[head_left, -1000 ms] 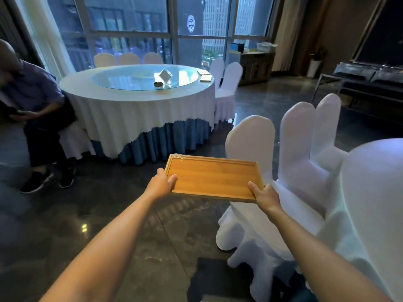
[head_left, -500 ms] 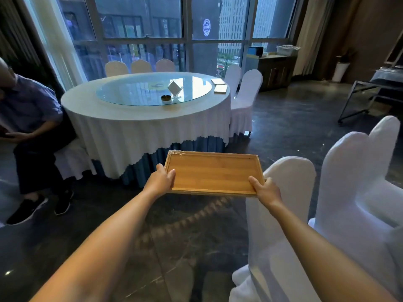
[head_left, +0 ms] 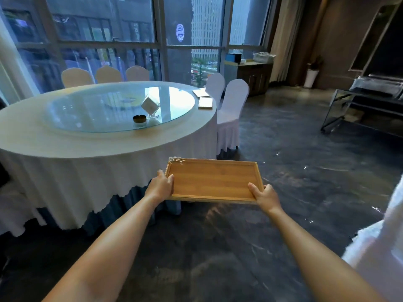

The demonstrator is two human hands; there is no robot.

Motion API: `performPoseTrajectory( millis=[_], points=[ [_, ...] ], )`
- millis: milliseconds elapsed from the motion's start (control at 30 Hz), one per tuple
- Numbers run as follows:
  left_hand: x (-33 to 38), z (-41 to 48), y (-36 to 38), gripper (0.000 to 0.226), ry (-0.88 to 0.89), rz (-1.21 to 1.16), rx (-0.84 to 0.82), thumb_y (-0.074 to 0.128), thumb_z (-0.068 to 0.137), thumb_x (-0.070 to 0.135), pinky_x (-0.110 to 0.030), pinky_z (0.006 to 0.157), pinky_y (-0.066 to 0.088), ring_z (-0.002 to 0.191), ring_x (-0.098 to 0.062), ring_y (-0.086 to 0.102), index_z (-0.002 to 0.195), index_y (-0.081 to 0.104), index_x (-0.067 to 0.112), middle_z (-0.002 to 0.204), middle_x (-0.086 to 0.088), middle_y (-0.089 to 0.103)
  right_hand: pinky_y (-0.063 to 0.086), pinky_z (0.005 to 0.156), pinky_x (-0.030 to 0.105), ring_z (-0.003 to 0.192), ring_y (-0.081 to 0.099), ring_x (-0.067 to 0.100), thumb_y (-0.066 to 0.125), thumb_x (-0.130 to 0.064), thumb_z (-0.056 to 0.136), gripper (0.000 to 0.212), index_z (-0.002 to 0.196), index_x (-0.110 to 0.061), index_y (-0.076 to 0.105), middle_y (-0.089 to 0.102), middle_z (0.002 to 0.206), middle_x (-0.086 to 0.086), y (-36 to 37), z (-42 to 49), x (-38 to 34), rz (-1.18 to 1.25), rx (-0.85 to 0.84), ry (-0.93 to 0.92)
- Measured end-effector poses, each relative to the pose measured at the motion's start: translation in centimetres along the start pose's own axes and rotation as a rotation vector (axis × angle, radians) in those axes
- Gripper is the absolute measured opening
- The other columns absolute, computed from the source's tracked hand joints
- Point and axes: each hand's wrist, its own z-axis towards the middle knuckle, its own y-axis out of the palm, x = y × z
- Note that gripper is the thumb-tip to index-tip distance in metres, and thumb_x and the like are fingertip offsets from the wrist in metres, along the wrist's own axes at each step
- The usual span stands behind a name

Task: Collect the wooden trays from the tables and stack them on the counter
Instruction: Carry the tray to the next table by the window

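A rectangular wooden tray [head_left: 212,180], with plastic wrap showing at its far left corner, is held level in front of me over the dark floor. My left hand [head_left: 161,186] grips its left short edge, thumb on the rim. My right hand [head_left: 265,195] grips its near right corner, thumb inside the rim. Two pale flat trays [head_left: 205,102] lie on the right edge of the round table [head_left: 104,144]. A wooden counter [head_left: 254,76] stands by the window at the back.
The table has a white cloth, a glass turntable with a card holder [head_left: 150,106] and a small dark dish [head_left: 139,119]. White-covered chairs [head_left: 231,112] stand at its right. A metal cart [head_left: 368,105] is at far right; a white chair cover [head_left: 379,243] at near right.
I have moved forward and turned right: the round table is closer and to my left, the seated person has left the view, and the near chairs have slid off to the right. The tray stays in both hands.
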Motion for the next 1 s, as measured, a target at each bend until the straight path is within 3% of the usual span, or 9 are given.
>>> performPoseTrajectory(
  millis=[133, 300, 600, 900, 1000],
  points=[
    [3.5, 9.6, 0.9, 0.045, 0.031, 0.03, -0.033, 0.029, 0.099, 0.033, -0.04, 0.091, 0.041, 0.114, -0.037, 0.053, 0.125, 0.044, -0.002, 0.126, -0.023, 0.055, 0.044, 0.096, 0.046, 0.112, 0.054, 0.038, 0.058, -0.04, 0.086, 0.058, 0.118, 0.007, 0.047, 0.056, 0.123, 0.025, 1.6, 8.5, -2.7, 0.023, 0.043, 0.026],
    [7.4, 20.9, 5.3, 0.045, 0.031, 0.016, -0.076, 0.029, 0.1, 0.032, -0.042, 0.094, 0.041, 0.115, -0.038, 0.053, 0.126, 0.043, -0.002, 0.127, -0.024, 0.055, 0.042, 0.085, 0.038, 0.112, 0.054, 0.037, 0.056, -0.037, 0.088, 0.055, 0.118, 0.008, 0.045, 0.055, 0.123, 0.025, 2.7, 20.7, -3.3, -0.013, 0.058, 0.042],
    [16.9, 43.9, 14.0, 0.046, -0.037, 0.01, -0.04, 0.03, 0.1, 0.03, -0.042, 0.1, 0.039, 0.12, -0.039, 0.05, 0.13, 0.041, -0.003, 0.132, -0.025, 0.052, 0.042, 0.089, 0.037, 0.112, 0.055, 0.037, 0.059, -0.035, 0.087, 0.053, 0.115, 0.009, 0.049, 0.058, 0.121, 0.027, 4.5, 48.6, -5.6, -0.034, 0.013, 0.024],
    [26.9, 63.8, 17.9, 0.047, -0.076, 0.02, 0.047, 0.03, 0.1, 0.029, -0.041, 0.097, 0.039, 0.12, -0.04, 0.05, 0.129, 0.04, -0.006, 0.132, -0.029, 0.052, 0.046, 0.093, 0.047, 0.108, 0.057, 0.039, 0.057, -0.044, 0.085, 0.057, 0.114, 0.004, 0.049, 0.06, 0.118, 0.024, 5.3, 72.6, -11.0, -0.082, -0.034, -0.006],
    [27.4, 71.1, 20.2, 0.045, -0.124, 0.018, 0.058, 0.029, 0.1, 0.028, -0.042, 0.097, 0.038, 0.121, -0.042, 0.049, 0.127, 0.041, -0.007, 0.131, -0.03, 0.051, 0.044, 0.084, 0.038, 0.106, 0.057, 0.037, 0.057, -0.04, 0.087, 0.051, 0.111, 0.004, 0.049, 0.06, 0.115, 0.022, 7.6, 79.9, -11.8, -0.085, -0.05, -0.019]
  ],
)
